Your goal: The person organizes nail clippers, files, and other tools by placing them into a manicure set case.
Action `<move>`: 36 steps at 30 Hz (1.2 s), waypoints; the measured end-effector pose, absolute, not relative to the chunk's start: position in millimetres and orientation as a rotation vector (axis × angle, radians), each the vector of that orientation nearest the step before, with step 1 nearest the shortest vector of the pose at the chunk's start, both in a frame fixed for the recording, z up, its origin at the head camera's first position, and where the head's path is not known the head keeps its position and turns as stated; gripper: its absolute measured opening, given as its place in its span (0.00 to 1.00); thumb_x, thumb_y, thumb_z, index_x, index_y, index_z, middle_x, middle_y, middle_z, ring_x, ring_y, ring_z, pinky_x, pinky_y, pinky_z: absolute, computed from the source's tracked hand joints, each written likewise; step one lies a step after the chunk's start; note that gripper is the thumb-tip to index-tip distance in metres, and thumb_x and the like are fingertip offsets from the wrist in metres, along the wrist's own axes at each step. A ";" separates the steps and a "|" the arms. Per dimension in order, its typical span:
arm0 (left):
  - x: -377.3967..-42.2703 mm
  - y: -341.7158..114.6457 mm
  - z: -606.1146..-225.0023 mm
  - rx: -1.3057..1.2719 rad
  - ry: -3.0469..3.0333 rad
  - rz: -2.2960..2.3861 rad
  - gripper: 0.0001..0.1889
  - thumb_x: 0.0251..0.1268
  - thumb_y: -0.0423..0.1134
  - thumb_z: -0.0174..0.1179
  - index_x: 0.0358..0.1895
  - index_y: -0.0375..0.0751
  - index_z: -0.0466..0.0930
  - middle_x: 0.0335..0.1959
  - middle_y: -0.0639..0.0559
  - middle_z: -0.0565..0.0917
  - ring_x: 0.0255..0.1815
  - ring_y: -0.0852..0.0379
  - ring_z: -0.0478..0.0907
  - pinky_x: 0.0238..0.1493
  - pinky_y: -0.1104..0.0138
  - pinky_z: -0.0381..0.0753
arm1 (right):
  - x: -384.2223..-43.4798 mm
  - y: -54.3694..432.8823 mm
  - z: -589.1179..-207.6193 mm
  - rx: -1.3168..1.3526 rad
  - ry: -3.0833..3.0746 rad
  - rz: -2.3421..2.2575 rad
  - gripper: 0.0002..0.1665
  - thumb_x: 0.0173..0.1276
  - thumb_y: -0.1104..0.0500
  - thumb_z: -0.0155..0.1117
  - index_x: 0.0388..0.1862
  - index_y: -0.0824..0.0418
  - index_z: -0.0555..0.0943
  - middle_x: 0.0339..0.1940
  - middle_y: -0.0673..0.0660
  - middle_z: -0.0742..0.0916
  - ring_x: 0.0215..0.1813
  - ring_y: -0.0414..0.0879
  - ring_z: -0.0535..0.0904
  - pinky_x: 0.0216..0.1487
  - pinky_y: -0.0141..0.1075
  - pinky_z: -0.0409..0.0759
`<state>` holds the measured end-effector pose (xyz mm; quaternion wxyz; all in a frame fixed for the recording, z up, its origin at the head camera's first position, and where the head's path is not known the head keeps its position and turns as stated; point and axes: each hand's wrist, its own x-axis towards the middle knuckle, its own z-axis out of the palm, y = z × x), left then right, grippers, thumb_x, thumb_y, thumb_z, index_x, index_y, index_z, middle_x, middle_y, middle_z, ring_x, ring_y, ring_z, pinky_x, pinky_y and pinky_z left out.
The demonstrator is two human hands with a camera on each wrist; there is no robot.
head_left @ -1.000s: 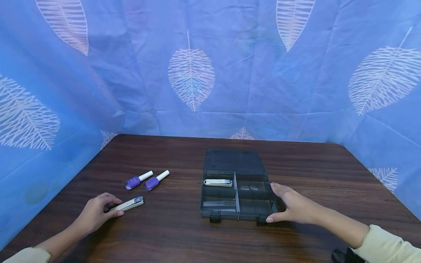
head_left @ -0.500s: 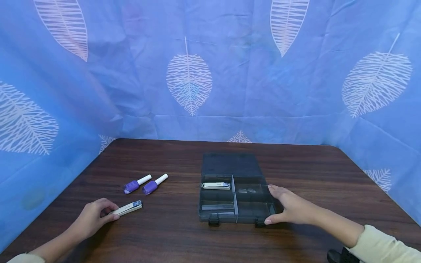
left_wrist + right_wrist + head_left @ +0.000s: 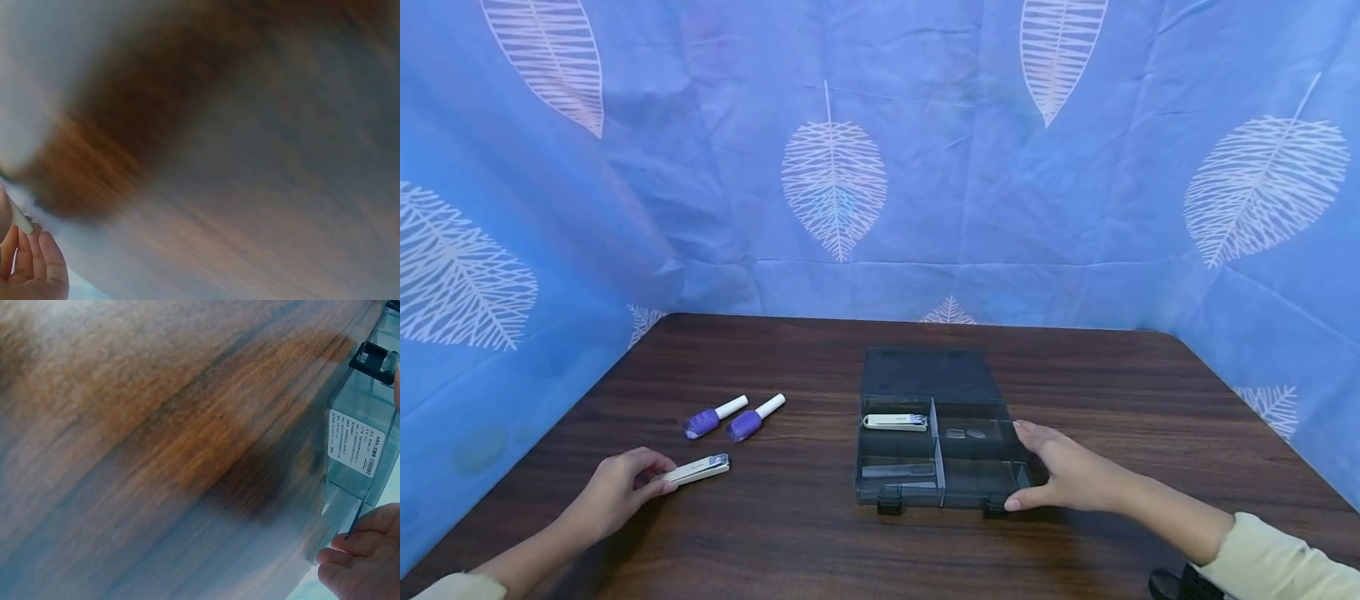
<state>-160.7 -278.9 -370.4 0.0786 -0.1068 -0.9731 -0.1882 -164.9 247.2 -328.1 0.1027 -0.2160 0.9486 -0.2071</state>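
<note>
On the left of the head view, my left hand [image 3: 617, 487] pinches the near end of a silver nail clipper [image 3: 700, 469] between thumb and fingers, low over the table. The clipper's other end points right. Only part of this hand [image 3: 34, 262] shows in the left wrist view. My right hand [image 3: 1067, 471] grips the right side of a dark, see-through divided box [image 3: 981, 479], thumb at the front corner. Its lid [image 3: 932, 373] lies folded back. A second nail clipper [image 3: 895, 422] sits in the back left compartment. The right wrist view shows the box's labelled side [image 3: 356, 442].
Beyond my left hand, two purple nail polish bottles [image 3: 702, 423] with white caps lie side by side on the dark wooden table [image 3: 805, 533]. Blue cloth [image 3: 925, 167] with leaf prints hangs round the back and sides. A black object [image 3: 1187, 583] shows by my right sleeve.
The head view has shifted slightly. My left thumb and fingers have drawn a little closer together on the nail clipper; the right hand, box and bottles stay put.
</note>
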 end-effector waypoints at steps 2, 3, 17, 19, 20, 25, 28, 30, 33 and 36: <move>-161.0 -277.3 -369.7 -0.341 -2.898 -0.559 0.05 0.51 0.32 0.66 0.32 0.40 0.82 0.29 0.54 0.81 0.29 0.63 0.74 0.28 0.71 0.75 | -165.0 247.1 -327.8 -0.636 2.804 -0.611 0.63 0.51 0.34 0.66 0.66 0.81 0.55 0.68 0.78 0.60 0.68 0.73 0.55 0.61 0.64 0.60; -161.4 -276.5 -369.1 -0.347 -2.900 -0.560 0.05 0.51 0.32 0.66 0.32 0.40 0.82 0.29 0.54 0.81 0.28 0.64 0.73 0.28 0.71 0.75 | -165.1 247.3 -327.9 -0.637 2.806 -0.607 0.63 0.51 0.34 0.66 0.66 0.81 0.55 0.68 0.78 0.60 0.68 0.73 0.55 0.61 0.64 0.60; -163.5 -262.0 -364.8 -0.408 -2.809 -0.584 0.06 0.51 0.32 0.66 0.33 0.39 0.82 0.29 0.55 0.80 0.26 0.69 0.68 0.26 0.72 0.72 | -166.2 248.4 -328.0 -0.654 2.824 -0.584 0.64 0.51 0.32 0.65 0.66 0.80 0.56 0.68 0.78 0.61 0.68 0.73 0.57 0.60 0.64 0.62; -164.1 -258.3 -363.4 -0.407 -2.797 -0.596 0.06 0.51 0.31 0.66 0.33 0.39 0.82 0.29 0.55 0.80 0.26 0.68 0.68 0.26 0.72 0.72 | -166.6 248.6 -327.9 -0.664 2.826 -0.583 0.64 0.50 0.32 0.65 0.66 0.80 0.56 0.68 0.78 0.61 0.67 0.73 0.57 0.60 0.63 0.62; -164.5 -256.1 -362.7 -0.407 -2.791 -0.603 0.06 0.51 0.31 0.66 0.33 0.39 0.81 0.29 0.54 0.80 0.26 0.68 0.68 0.26 0.72 0.72 | -166.8 248.6 -327.8 -0.668 2.827 -0.583 0.64 0.50 0.32 0.65 0.66 0.80 0.56 0.68 0.78 0.61 0.67 0.73 0.57 0.60 0.63 0.62; -165.2 -242.8 -357.4 -0.431 -2.752 -0.651 0.06 0.52 0.30 0.65 0.34 0.38 0.81 0.29 0.54 0.79 0.27 0.68 0.68 0.27 0.72 0.72 | -167.1 248.1 -328.0 -0.675 2.828 -0.574 0.64 0.50 0.32 0.65 0.66 0.81 0.56 0.67 0.78 0.61 0.67 0.73 0.57 0.60 0.63 0.63; -167.8 -233.8 -353.5 -0.475 -2.710 -0.686 0.06 0.52 0.30 0.65 0.34 0.38 0.81 0.28 0.55 0.78 0.26 0.69 0.65 0.25 0.73 0.70 | -167.0 248.0 -328.1 -0.677 2.830 -0.568 0.64 0.50 0.32 0.65 0.65 0.81 0.56 0.67 0.78 0.62 0.67 0.73 0.58 0.60 0.62 0.63; -170.3 -226.9 -349.9 -0.501 -2.680 -0.716 0.06 0.52 0.30 0.65 0.34 0.37 0.81 0.27 0.55 0.77 0.25 0.69 0.64 0.24 0.73 0.68 | -166.9 248.2 -328.1 -0.679 2.833 -0.566 0.64 0.50 0.32 0.65 0.65 0.81 0.56 0.67 0.78 0.62 0.67 0.73 0.58 0.60 0.62 0.63; -173.7 -215.7 -343.8 -0.519 -2.657 -0.749 0.06 0.52 0.30 0.65 0.34 0.37 0.81 0.27 0.53 0.78 0.25 0.68 0.65 0.24 0.74 0.69 | -166.8 248.2 -328.1 -0.677 2.834 -0.567 0.65 0.50 0.32 0.65 0.65 0.81 0.56 0.67 0.78 0.62 0.67 0.73 0.58 0.60 0.62 0.63; -176.0 -204.5 -338.9 -0.526 -2.648 -0.781 0.06 0.52 0.29 0.65 0.35 0.36 0.81 0.30 0.50 0.80 0.26 0.65 0.69 0.26 0.73 0.73 | -166.5 247.8 -328.8 -0.674 2.835 -0.571 0.65 0.50 0.32 0.65 0.66 0.81 0.56 0.67 0.78 0.62 0.67 0.73 0.58 0.61 0.62 0.62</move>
